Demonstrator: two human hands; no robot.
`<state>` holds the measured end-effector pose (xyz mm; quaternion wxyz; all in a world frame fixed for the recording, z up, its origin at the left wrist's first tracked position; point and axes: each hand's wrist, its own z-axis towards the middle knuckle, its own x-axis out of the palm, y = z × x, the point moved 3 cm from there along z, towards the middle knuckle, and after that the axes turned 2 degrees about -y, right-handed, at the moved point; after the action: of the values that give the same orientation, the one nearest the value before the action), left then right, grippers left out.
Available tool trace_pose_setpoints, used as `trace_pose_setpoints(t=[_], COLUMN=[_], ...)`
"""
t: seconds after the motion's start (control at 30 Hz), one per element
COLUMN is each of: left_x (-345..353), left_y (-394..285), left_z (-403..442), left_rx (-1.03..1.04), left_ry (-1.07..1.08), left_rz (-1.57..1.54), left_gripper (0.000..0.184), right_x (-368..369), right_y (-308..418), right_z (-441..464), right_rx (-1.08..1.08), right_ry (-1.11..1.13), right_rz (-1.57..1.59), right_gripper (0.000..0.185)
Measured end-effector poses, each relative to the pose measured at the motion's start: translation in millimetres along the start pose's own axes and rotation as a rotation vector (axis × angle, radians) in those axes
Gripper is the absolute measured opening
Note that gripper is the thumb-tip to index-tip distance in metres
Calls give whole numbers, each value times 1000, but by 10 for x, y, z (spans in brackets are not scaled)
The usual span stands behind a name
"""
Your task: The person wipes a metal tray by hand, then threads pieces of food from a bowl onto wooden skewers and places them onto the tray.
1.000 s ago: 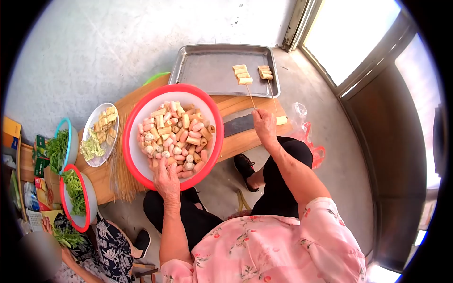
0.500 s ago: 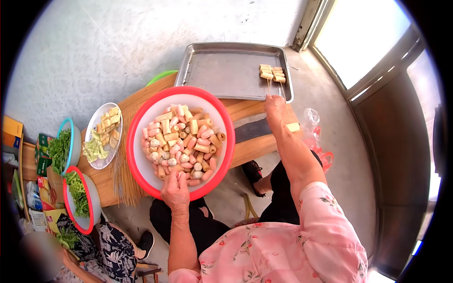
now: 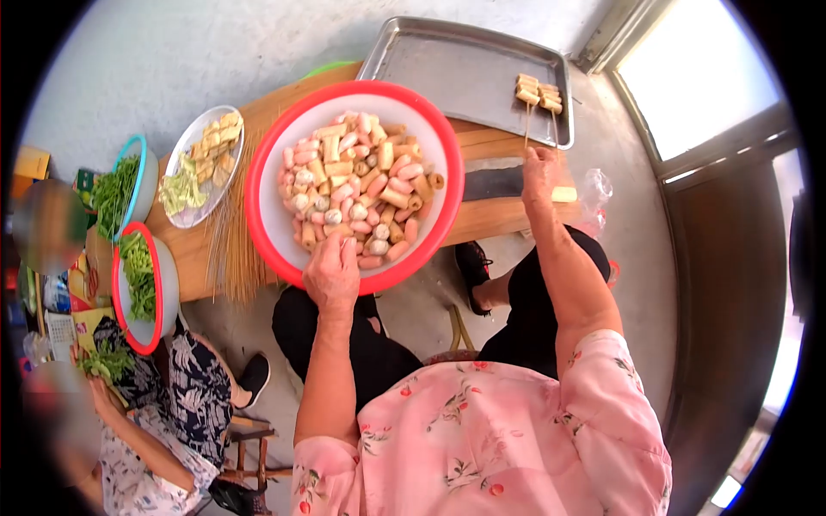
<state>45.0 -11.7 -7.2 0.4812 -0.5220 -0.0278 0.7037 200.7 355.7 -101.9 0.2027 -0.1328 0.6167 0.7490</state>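
Note:
My left hand [image 3: 332,273] is at the near rim of a red-rimmed white basin [image 3: 447,185], its fingers closed over the food pieces [image 3: 357,185]; what they pinch is hidden. Pink sausage pieces, tan rolls and pale balls fill the basin. With closed fingers my right hand [image 3: 540,172] holds the stick of a skewer [image 3: 527,89] with tan rolls, whose top lies on the metal tray [image 3: 456,73]. Beside it on the tray lies a second skewer [image 3: 550,98] of rolls.
A dark blade [image 3: 492,184] and a pale piece [image 3: 564,194] lie on the wooden table [image 3: 482,219]. Left are bare sticks [image 3: 237,232], an oval plate [image 3: 185,217] and bowls of greens [image 3: 157,292]. Another person's arm [image 3: 142,434] shows at lower left, a plastic bag [image 3: 595,193] at right.
My right hand has carried its skewer to the tray, laying its top beside the other one. My left hand has stayed at the basin's near side, its fingers drawing together. The view has shifted.

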Motion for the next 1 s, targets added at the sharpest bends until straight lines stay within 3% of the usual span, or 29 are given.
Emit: trace_pose_setpoints(t=[0.27, 0.37, 0.4, 0.47, 0.5, 0.6, 0.67, 0.73, 0.83, 0.93, 1.0], left_x=[-33, -36, -35, -36, -44, -96, -148, -172, -351, -836, -1041], left_y=[1, -8, -20, 0, 14, 2, 2, 41, 97, 293, 623], left_z=[-6, 3, 8, 19, 21, 21, 17, -14, -53, -28, -104], left_rx=[-68, -86, -92, -91, -75, -91, -65, -60, -222, -239, -450], left_ry=[12, 28, 19, 58, 31, 15, -81, -94, -254, -458, -534], left_rz=[22, 17, 20, -32, -35, -78, -230, -210, -576, -510, -661], left_gripper=[13, 10, 10, 13, 12, 13, 18, 20, 17, 17, 23], right_x=[-620, -830, -874, -901, -874, -831, -767, -673, -601, -602, -610], right_y=[815, 1122, 1116, 1097, 1023, 757, 691, 697, 703, 709, 741], right_z=[-344, -380, -378, -318, -289, -296, -254, -236, -273, -294, -307], right_rx=[12, -110, -119, -422, -424, -339, -69, -60, -28, -17, -24], right_ry=[372, 659, 665, 723, 737, 796, 936, 940, 930, 947, 970], right_rz=[173, -65, -62, -93, -101, -197, -58, -41, -37, -39, -29], right_gripper=[27, 26, 26, 24, 23, 21, 23, 24, 25, 24, 24])
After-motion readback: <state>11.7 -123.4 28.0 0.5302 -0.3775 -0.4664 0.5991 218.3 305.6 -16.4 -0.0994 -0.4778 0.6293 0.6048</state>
